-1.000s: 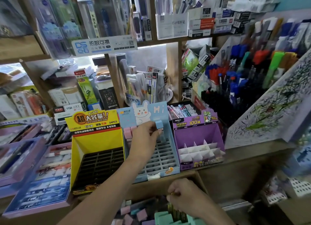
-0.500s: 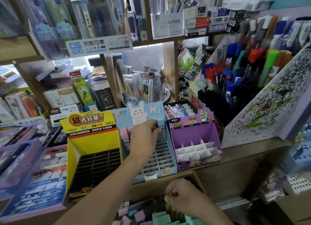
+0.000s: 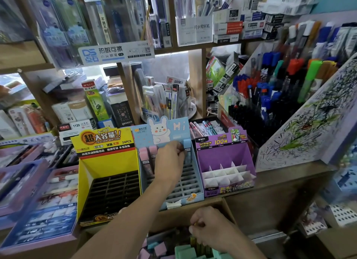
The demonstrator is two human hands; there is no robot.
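A light blue display box [image 3: 199,183] with a bunny header stands on the wooden counter, its grid of slots mostly bare. Two pink cases [image 3: 144,154] stand in its back row at the left. My left hand [image 3: 170,160] reaches into that back row, and its fingertips pinch a small blue case [image 3: 187,145] standing upright at the right end. My right hand [image 3: 208,231] is lower down, with curled fingers dipped into a cardboard box [image 3: 228,210] of pastel cases [image 3: 185,252]. What those fingers hold is hidden.
A yellow display box [image 3: 85,181] with a black grid is to the left, and a purple one [image 3: 222,154] with white dividers to the right. A rack of markers [image 3: 270,96] and a scribbled test board [image 3: 309,127] rise at the right. Crowded shelves stand behind.
My left hand stays at the back row with the blue case, which now sits a little lower in its slot. My right hand has barely moved in the cardboard box.
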